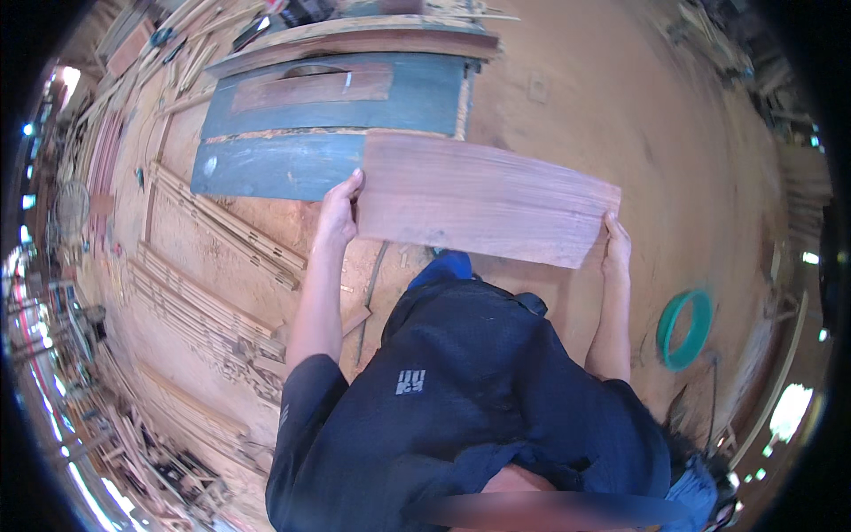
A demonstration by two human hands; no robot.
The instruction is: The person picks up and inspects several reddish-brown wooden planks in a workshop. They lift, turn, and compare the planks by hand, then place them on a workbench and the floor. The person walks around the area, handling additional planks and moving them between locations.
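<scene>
A wide, flat wooden board [483,199] with reddish-brown grain is held up in front of me between both hands. My left hand [338,210] grips its left end, thumb on the upper face and the other fingers out of sight behind it. At the opposite end, my right hand [616,244] is closed on the edge, its thumb near the corner. The board's left part overlaps the blue-green bench top [275,164]. Another thin wooden board [310,90] lies on that bench top, with a small pale mark on it.
A long plank [355,43] runs along the bench's far side. Bundles of slotted wooden strips [204,306] lie on the floor to the left. At the right a green ring-shaped object [683,330] rests on the floor. More timber [802,208] is stacked along the right side.
</scene>
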